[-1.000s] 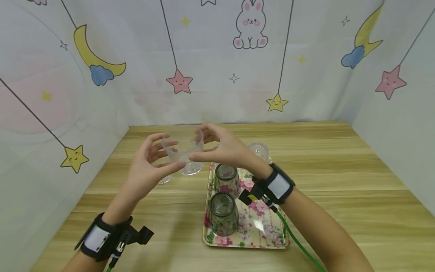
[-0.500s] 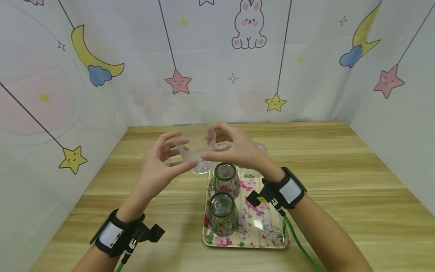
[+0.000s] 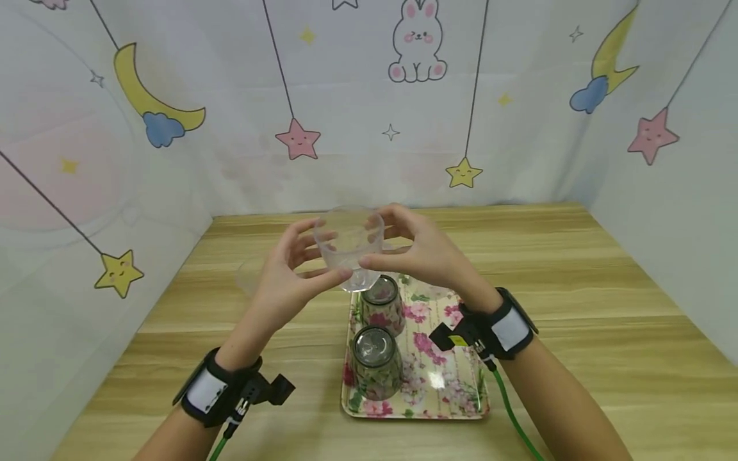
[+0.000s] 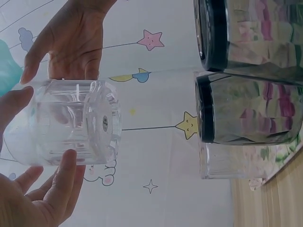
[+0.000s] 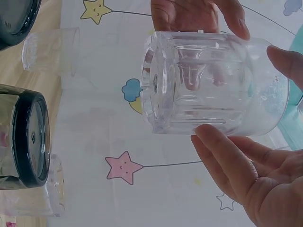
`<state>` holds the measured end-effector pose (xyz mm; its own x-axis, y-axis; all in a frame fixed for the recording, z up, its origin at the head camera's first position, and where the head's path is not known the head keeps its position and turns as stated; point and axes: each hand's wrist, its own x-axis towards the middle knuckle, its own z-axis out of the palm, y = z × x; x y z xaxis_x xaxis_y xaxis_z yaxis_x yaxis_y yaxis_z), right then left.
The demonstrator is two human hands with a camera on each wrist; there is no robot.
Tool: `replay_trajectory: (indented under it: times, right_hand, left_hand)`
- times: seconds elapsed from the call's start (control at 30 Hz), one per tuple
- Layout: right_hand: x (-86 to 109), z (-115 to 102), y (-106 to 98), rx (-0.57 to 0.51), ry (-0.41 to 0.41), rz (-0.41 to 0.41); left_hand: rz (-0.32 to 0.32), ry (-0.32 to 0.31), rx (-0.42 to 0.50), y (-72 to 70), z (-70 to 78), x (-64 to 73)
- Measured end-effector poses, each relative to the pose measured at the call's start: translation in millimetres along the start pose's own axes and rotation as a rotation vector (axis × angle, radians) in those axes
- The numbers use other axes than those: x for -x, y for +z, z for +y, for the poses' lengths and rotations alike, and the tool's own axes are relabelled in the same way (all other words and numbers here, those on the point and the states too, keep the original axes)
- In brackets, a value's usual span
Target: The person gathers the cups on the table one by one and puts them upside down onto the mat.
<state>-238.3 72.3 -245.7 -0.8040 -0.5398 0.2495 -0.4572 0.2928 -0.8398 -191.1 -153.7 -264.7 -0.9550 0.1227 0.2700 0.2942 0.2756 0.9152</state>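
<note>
A clear plastic cup [image 3: 349, 240] is held upright between both hands, in the air over the tray's far left corner. My left hand [image 3: 288, 272] grips its left side, thumb in front and fingers behind. From the other side my right hand [image 3: 418, 250] grips it the same way. The right wrist view shows the cup [image 5: 208, 85] from its faceted base. Below it, two dark tinted glasses [image 3: 376, 362] stand upside down along the left side of a floral tray [image 3: 444, 384]. The farther glass [image 3: 380, 304] partly overlaps the held cup's base in the head view.
Another clear cup [image 3: 249, 275] stands on the wooden table [image 3: 576, 307], partly hidden behind my left hand. One more clear cup [image 4: 232, 163] stands beyond the tinted glasses. A printed curtain [image 3: 346, 83] closes off the back and sides.
Both hands have moved to the right with the clear cup between them, bringing it over the tray's far left corner. The tinted glasses and the tray have stayed in place.
</note>
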Motion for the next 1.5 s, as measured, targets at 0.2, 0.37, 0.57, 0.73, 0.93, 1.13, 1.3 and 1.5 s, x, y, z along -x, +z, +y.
replay_trajectory:
  times: [0.2,0.37,0.57,0.73,0.93,1.13,1.3,1.5]
  right_hand:
    - [5.9,3,-7,0.007,0.002,0.017]
    - [11.2,6,-13,0.009,0.006,0.028]
    - [18.7,5,-19,-0.002,0.016,0.045]
    - [25.1,4,-25,0.006,0.028,0.065]
    - [33.1,3,-30,0.013,0.049,0.077]
    - [40.4,2,-35,0.046,0.057,0.091]
    - [44.2,2,-39,0.057,0.066,0.103]
    - [47.4,5,-43,0.070,0.099,0.111]
  left_hand:
    - [-0.020,0.008,0.021,9.1,1.1,-3.3]
    - [-0.035,0.012,0.050,16.0,2.5,-5.5]
    - [-0.059,0.013,0.040,22.4,4.8,-7.9]
    - [-0.087,0.019,0.049,28.0,7.6,-9.8]
    - [-0.110,0.016,0.052,35.4,8.1,-10.9]
    - [-0.119,0.029,0.079,43.4,6.6,-13.0]
    - [-0.138,0.035,0.097,47.9,6.6,-15.1]
    - [-0.150,0.044,0.090,52.9,6.6,-17.6]
